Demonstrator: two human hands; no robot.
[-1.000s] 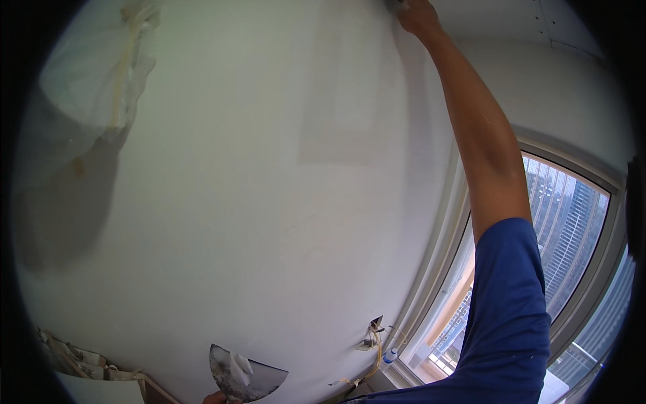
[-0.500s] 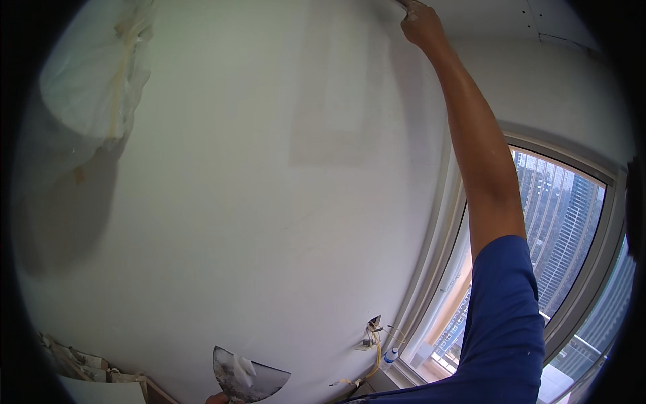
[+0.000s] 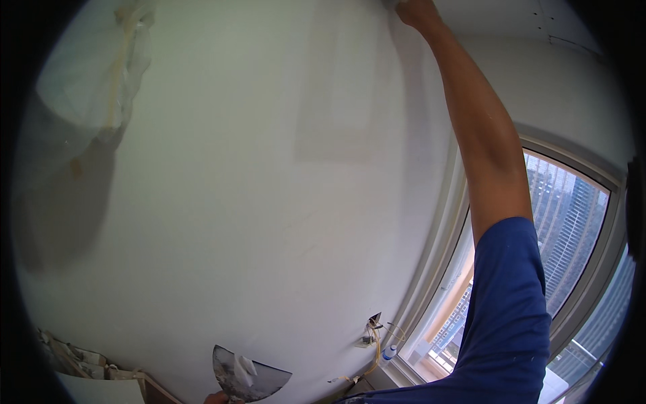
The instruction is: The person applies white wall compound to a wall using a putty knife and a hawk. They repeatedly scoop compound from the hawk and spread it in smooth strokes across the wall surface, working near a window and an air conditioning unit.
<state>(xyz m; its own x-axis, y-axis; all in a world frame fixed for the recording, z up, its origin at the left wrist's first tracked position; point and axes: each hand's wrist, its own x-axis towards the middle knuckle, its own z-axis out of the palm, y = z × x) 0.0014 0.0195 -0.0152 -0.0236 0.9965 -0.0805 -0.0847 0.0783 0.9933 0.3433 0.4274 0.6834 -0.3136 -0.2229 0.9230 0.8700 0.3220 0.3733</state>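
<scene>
Your left hand (image 3: pixel 217 398), mostly cut off by the lower edge, is closed round the base of a wide scraper (image 3: pixel 262 384). The scraper is low, left of centre, in front of a pale wall (image 3: pixel 222 202), its blade fanned upward – probably so the white lump (image 3: pixel 245 368) on its face stays in easy reach. Your right arm stretches up past a window (image 3: pixel 568 222), likely because the spot is high. Your right hand (image 3: pixel 416 13) meets the top edge beside a grey sliver – how tightly it is closed, and on what, you cannot tell. Loose wires (image 3: pixel 377 353) hang well below.
</scene>
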